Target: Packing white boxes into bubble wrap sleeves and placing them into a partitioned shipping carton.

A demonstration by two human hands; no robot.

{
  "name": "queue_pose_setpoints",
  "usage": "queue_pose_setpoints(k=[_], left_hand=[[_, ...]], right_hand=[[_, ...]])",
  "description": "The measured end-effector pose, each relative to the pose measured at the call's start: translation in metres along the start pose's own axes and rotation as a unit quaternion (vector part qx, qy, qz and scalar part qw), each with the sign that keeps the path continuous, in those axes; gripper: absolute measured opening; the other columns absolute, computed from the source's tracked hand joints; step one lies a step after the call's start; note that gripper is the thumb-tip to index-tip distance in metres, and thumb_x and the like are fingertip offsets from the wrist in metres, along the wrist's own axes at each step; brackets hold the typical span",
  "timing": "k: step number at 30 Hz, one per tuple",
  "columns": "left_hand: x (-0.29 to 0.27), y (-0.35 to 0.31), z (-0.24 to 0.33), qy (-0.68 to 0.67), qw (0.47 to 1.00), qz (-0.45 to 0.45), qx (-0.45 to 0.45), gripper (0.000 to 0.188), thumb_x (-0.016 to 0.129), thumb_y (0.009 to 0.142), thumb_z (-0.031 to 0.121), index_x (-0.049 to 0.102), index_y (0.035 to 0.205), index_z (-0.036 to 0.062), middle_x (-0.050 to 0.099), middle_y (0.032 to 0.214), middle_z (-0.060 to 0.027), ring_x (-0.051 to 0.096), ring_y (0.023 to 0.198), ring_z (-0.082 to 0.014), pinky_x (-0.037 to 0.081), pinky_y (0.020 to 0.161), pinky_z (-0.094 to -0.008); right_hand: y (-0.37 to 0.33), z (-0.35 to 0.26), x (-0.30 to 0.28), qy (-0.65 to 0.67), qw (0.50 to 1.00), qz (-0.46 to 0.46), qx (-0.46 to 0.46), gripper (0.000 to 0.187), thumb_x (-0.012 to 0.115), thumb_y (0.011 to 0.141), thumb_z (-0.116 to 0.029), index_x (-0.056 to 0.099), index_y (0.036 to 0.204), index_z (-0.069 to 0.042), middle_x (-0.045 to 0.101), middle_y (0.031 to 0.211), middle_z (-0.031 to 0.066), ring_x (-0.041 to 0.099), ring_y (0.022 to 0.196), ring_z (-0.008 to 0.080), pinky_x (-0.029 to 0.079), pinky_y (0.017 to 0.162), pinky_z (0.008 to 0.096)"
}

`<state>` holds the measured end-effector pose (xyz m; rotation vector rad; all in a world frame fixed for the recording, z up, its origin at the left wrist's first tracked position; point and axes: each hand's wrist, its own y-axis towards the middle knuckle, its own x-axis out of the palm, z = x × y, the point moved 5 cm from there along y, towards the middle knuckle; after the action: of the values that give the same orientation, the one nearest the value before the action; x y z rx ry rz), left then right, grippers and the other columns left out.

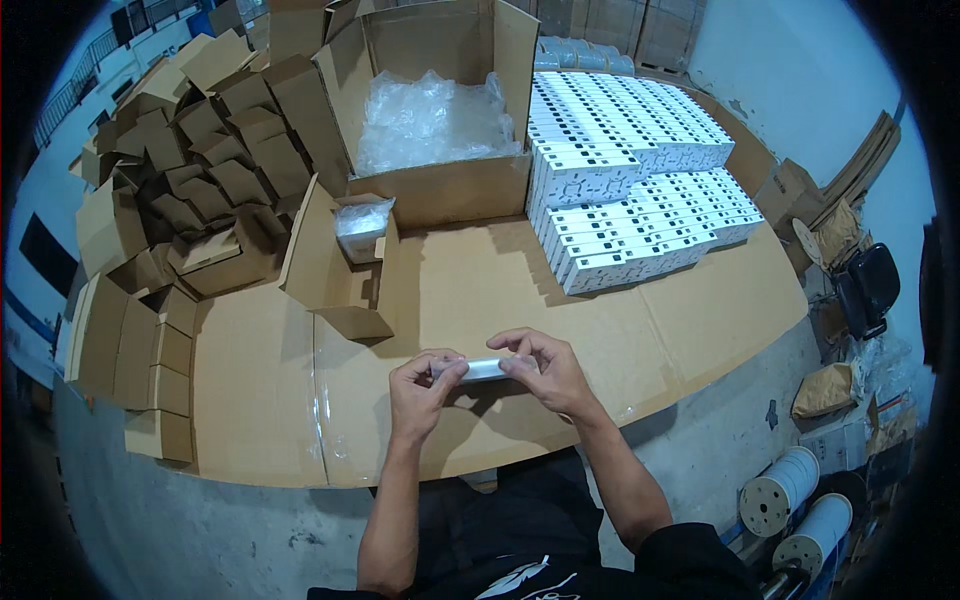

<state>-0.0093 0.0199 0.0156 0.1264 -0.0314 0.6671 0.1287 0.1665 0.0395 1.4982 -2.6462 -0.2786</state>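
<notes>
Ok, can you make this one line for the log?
left hand: holding slim silvery bar, left end | right hand: holding right end | beyond: open cardboard box, plastic-wrapped packet inside

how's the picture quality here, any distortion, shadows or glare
Head view: fisheye bend bows the front edge of the cardboard tabletop, with black corners; head view: bluish cast on the wall; head view: a dark shadow beneath the left hand and right hand, bright sheen on the pale piece they hold.

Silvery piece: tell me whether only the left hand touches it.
No, the left hand holds one end of the silvery piece while the right hand has its thumb against the other.
</notes>
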Motion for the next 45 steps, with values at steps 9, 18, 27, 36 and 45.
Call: queue_pose_setpoints(k=[9, 18, 27, 36, 45], left_hand=[[0.017, 0.015, -0.007, -0.076, 0.979, 0.191, 0.007, 0.025, 0.076, 0.091, 0.007, 0.057, 0.075, 0.0064, 0.061, 0.08, 0.0012, 0.049, 0.068, -0.003, 0.039, 0.059, -0.0212], [0.011, 0.025, -0.03, -0.207, 0.959, 0.181, -0.074, 0.037, 0.072, 0.095, 0.009, 0.045, 0.071, 0.0136, 0.049, 0.071, 0.005, 0.042, 0.065, -0.0044, 0.034, 0.059, -0.023], [0.013, 0.019, -0.026, -0.197, 0.96, 0.19, -0.06, 0.036, 0.07, 0.097, 0.009, 0.045, 0.07, 0.0138, 0.048, 0.07, 0.0052, 0.042, 0.063, -0.0035, 0.035, 0.056, -0.0226], [0.011, 0.017, -0.024, -0.184, 0.965, 0.173, -0.072, 0.031, 0.069, 0.098, 0.013, 0.048, 0.074, 0.011, 0.054, 0.076, 0.0027, 0.048, 0.065, -0.0049, 0.04, 0.055, -0.0225], [0.018, 0.009, 0.042, 0.258, 0.939, 0.013, 0.225, 0.028, 0.079, 0.084, 0.007, 0.073, 0.111, 0.0014, 0.07, 0.106, -0.0085, 0.067, 0.098, -0.0205, 0.053, 0.086, -0.0331]], right_hand=[[0.014, 0.028, 0.003, 0.095, 0.989, 0.102, 0.04, 0.032, 0.062, 0.098, -0.004, 0.044, 0.071, -0.007, 0.071, 0.102, 0.0126, 0.062, 0.093, 0.0122, 0.05, 0.082, 0.028], [0.017, 0.04, -0.007, 0.06, 0.986, 0.148, 0.044, 0.037, 0.063, 0.099, -0.005, 0.04, 0.07, -0.007, 0.07, 0.088, 0.0099, 0.06, 0.084, 0.0102, 0.049, 0.073, 0.0263], [-0.007, -0.036, -0.012, -0.137, 0.96, 0.166, -0.178, 0.009, 0.073, 0.088, -0.006, 0.067, 0.093, -0.001, 0.067, 0.117, 0.0161, 0.064, 0.106, 0.0239, 0.052, 0.089, 0.0348], [-0.001, 0.001, -0.002, -0.177, 0.977, 0.02, -0.114, 0.03, 0.079, 0.08, -0.003, 0.076, 0.11, -0.005, 0.074, 0.108, 0.0117, 0.068, 0.101, 0.0259, 0.054, 0.088, 0.0361], [0.0, 0.012, -0.008, -0.143, 0.987, 0.03, -0.067, 0.031, 0.079, 0.082, -0.005, 0.076, 0.113, -0.007, 0.073, 0.105, 0.0103, 0.068, 0.092, 0.0194, 0.054, 0.072, 0.0309]])
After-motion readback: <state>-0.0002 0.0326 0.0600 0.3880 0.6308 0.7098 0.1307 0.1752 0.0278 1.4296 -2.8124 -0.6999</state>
